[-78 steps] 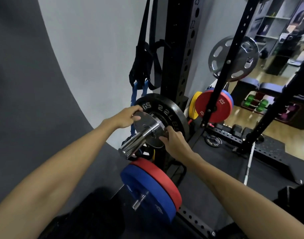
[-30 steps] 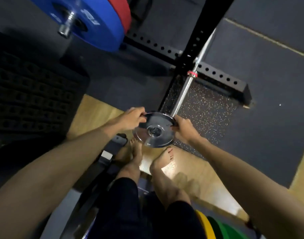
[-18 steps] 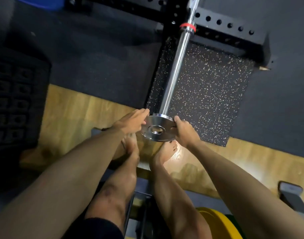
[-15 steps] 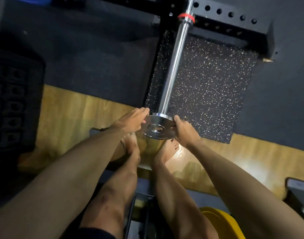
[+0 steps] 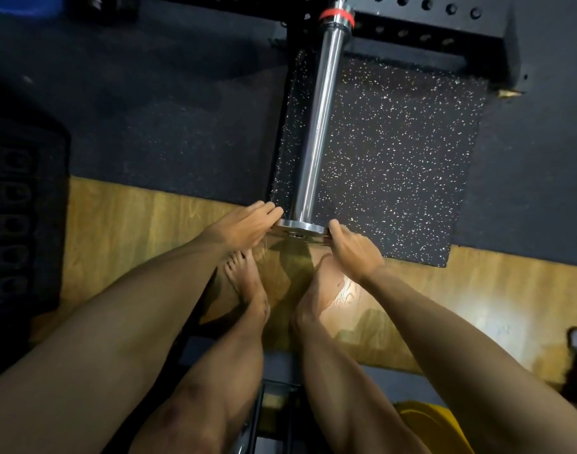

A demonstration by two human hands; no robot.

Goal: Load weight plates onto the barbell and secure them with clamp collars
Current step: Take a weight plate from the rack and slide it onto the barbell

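Left hand (image 5: 244,224) lies with straight fingers pressed flat against the left edge of a small round chrome weight plate (image 5: 300,228). Right hand (image 5: 352,249) grips the plate's right edge, thumb on top, fingers curled under. Plate sits at the near end of a polished steel barbell sleeve (image 5: 318,119); whether it is threaded on, cannot tell. Sleeve runs up from the plate to a red ring (image 5: 336,15) by a black perforated rack base (image 5: 411,31). Speckled black rubber mat (image 5: 395,158) under the sleeve, wooden floor (image 5: 133,217) below the plate, bare feet (image 5: 247,286) near it.
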